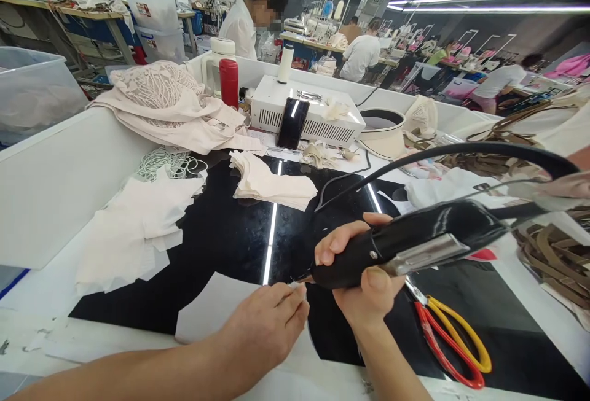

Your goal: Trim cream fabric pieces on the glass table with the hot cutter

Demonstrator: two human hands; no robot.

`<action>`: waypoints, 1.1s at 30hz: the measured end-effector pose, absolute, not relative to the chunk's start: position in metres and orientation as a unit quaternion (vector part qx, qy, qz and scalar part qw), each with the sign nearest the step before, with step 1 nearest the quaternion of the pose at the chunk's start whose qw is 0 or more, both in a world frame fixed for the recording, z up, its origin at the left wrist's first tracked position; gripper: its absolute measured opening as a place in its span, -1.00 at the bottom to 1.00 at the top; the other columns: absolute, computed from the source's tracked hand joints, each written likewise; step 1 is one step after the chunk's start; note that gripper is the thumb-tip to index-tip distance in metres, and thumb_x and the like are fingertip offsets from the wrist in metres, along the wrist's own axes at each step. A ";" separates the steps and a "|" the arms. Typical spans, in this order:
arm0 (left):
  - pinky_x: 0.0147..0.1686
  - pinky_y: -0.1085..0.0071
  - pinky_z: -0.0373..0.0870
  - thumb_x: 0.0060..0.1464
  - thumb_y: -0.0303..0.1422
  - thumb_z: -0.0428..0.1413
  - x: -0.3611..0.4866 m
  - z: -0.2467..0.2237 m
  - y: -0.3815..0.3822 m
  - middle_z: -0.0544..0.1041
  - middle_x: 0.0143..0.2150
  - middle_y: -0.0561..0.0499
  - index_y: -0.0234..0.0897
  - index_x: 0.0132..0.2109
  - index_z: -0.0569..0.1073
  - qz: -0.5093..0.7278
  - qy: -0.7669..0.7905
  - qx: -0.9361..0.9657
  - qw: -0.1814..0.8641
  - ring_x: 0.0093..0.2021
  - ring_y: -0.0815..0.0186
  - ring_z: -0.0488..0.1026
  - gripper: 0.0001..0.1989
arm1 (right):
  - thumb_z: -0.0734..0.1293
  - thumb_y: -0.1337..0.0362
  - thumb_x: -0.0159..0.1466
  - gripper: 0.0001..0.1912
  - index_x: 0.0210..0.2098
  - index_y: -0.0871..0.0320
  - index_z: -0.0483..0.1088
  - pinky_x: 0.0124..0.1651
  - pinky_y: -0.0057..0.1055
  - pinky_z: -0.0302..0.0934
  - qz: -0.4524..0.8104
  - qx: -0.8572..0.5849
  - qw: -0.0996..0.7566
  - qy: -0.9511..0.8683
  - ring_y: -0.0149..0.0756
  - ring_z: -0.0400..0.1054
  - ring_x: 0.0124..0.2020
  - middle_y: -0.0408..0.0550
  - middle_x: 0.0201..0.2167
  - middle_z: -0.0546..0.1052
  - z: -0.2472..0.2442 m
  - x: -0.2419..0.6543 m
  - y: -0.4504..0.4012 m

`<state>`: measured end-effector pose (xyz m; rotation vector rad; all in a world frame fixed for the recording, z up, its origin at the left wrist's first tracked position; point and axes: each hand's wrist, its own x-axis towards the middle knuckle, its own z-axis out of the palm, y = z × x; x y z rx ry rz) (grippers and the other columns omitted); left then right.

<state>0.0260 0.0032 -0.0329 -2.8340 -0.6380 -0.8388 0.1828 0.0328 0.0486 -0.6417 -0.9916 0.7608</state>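
Note:
In the head view my right hand (pixel 364 290) is wrapped round a black corded handheld tool (pixel 415 235) with a silver metal lever along its side. The tool's narrow end points left, toward my left hand (pixel 267 321). My left hand is closed in a pinch by that tip, with a small bit of white material (pixel 298 285) showing at the fingertips; its exact kind is hidden. Below both hands lies a white sheet (pixel 207 306) on the glossy black board (pixel 221 241). Scissors (pixel 454 333) with red and yellow handles lie right of my right wrist.
Cream fabric pieces (pixel 271 183) are stacked mid-board, with pale cut pieces (pixel 133 229) at left. Behind stand a white vented box (pixel 306 112), a phone (pixel 292 123), a red bottle (pixel 228 83) and a lace fabric heap (pixel 161 100). Brown straps (pixel 557 260) lie right; co-workers sit beyond.

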 end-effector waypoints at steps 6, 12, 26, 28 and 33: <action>-0.18 0.32 0.45 0.37 -0.56 0.10 0.021 -0.028 0.019 0.60 0.09 -0.17 -0.43 0.06 0.50 -0.231 -0.202 -0.950 0.053 -0.07 0.21 0.55 -0.82 | 0.62 0.09 0.15 -0.44 0.08 -0.07 0.44 -0.36 -0.34 0.43 0.321 -0.324 0.748 -0.482 -0.34 0.46 -0.42 -0.20 -0.32 0.54 0.059 0.195 0.022; 0.05 0.16 0.53 0.43 -0.55 0.01 0.010 -0.015 0.044 0.58 0.15 -0.17 -0.41 0.12 0.46 -0.231 -0.226 -0.945 0.049 0.11 0.13 0.54 -0.78 | 0.58 0.12 0.19 -0.52 0.06 -0.03 0.45 -0.39 -0.34 0.42 0.272 -0.363 0.766 -0.456 -0.35 0.43 -0.46 -0.21 -0.37 0.53 0.068 0.208 -0.001; 0.09 0.21 0.52 0.34 -0.27 0.25 0.023 -0.007 0.014 0.55 -0.07 -0.03 -0.36 0.08 0.48 -0.224 -0.091 -0.969 -0.045 -0.04 0.18 0.50 -0.71 | 0.51 0.11 0.28 -0.53 0.12 -0.04 0.39 -0.39 -0.36 0.39 0.276 -0.347 0.769 -0.461 -0.35 0.43 -0.44 -0.20 -0.33 0.51 0.050 0.216 -0.027; 0.06 0.19 0.53 0.33 -0.27 0.26 0.022 -0.006 0.015 0.55 -0.07 -0.04 -0.36 0.10 0.48 -0.214 -0.099 -0.971 -0.042 -0.06 0.16 0.50 -0.69 | 0.51 0.11 0.29 -0.54 0.13 -0.03 0.39 -0.40 -0.35 0.39 0.279 -0.344 0.769 -0.461 -0.35 0.43 -0.44 -0.19 -0.32 0.51 0.048 0.215 -0.027; 0.02 0.18 0.54 0.44 -0.27 0.13 0.021 -0.006 0.017 0.55 -0.06 -0.07 -0.38 0.13 0.47 -0.210 -0.105 -0.971 -0.040 -0.08 0.16 0.50 -0.72 | 0.51 0.07 0.28 -0.53 0.12 -0.04 0.37 -0.47 -0.38 0.35 0.276 -0.351 0.773 -0.450 -0.34 0.42 -0.46 -0.18 -0.33 0.52 0.045 0.214 -0.024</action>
